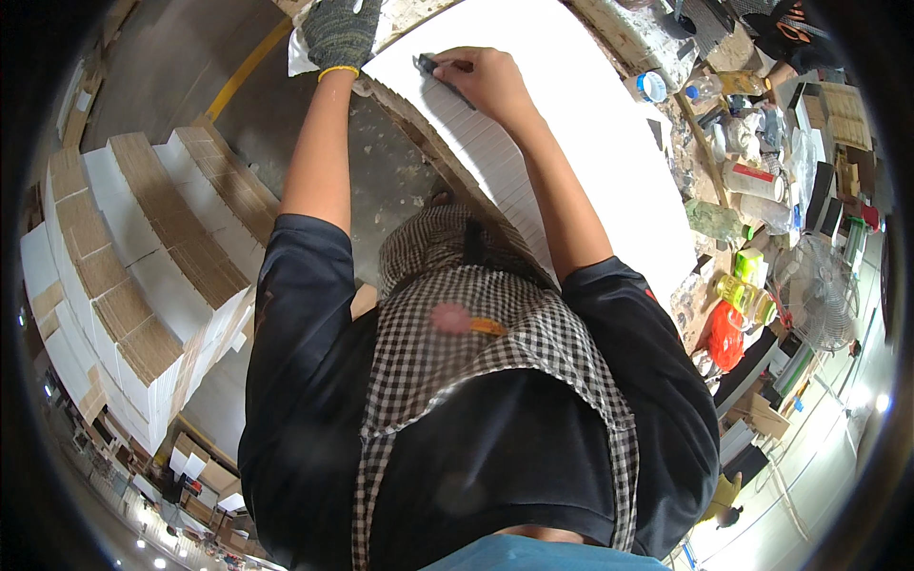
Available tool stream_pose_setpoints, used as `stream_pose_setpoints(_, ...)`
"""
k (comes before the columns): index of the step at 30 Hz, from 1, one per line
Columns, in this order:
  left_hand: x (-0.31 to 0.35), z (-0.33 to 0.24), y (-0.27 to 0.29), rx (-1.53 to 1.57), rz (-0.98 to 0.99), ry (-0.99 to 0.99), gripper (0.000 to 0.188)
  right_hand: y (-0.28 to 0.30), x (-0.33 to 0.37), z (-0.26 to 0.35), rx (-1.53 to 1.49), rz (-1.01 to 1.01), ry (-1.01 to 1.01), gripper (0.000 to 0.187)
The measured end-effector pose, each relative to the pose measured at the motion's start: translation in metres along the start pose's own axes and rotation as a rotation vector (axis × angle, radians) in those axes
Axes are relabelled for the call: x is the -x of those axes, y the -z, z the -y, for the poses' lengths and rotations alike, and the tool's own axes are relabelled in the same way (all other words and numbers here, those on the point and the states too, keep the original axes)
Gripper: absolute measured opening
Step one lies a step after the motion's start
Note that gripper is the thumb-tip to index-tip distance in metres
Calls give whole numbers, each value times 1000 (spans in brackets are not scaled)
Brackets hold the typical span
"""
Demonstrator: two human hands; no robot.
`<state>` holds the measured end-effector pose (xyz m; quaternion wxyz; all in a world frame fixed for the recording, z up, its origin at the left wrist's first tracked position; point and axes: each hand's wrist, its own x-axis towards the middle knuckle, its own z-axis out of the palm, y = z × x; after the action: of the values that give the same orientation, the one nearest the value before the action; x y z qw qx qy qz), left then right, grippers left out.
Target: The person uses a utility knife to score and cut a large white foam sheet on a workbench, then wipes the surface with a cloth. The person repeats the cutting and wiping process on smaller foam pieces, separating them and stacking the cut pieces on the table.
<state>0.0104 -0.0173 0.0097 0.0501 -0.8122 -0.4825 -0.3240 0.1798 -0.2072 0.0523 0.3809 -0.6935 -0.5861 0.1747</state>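
Head view shows the bare right hand (490, 84) pinching a small dark tool (427, 65) at the far left part of a white stack of sheets (609, 190), whose left edge lies in thin steps. Farther left, beside the stack's far corner, is the gloved left hand (343, 36); whether it grasps anything, I cannot tell. White and brown cardboard piles (162, 214) stand left; plastic bottles (716, 221) and 1 fan (819, 290) are right.
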Motion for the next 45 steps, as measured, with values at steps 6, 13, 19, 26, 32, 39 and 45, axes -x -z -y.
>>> stream_pose_setpoints(6, 0, -3, 2, -5, 39, 36, 34, 5, 15, 8, 195, -14, -142, 27)
stream_pose_setpoints(13, 2, 2, -3, 2, 17, 23, 34, 13, 47, 10, -24, 70, 114, 27)
stream_pose_setpoints(19, 2, 2, -4, 31, -9, -3, 34, 14, 91, 35, 114, 106, 56, 29)
stream_pose_setpoints(26, 0, -3, 1, 11, 54, 38, 36, 16, 109, 44, 55, 85, -102, 33)
stream_pose_setpoints(32, -1, -5, 4, -29, 61, 38, 39, 11, 105, 43, 108, 94, 19, 30)
stream_pose_setpoints(39, 2, 3, -6, 20, -7, 0, 37, 5, 91, 37, 51, -86, 42, 30)
stream_pose_setpoints(45, 3, 3, -8, 27, -33, 9, 37, 0, 86, 35, 89, -41, 25, 29)
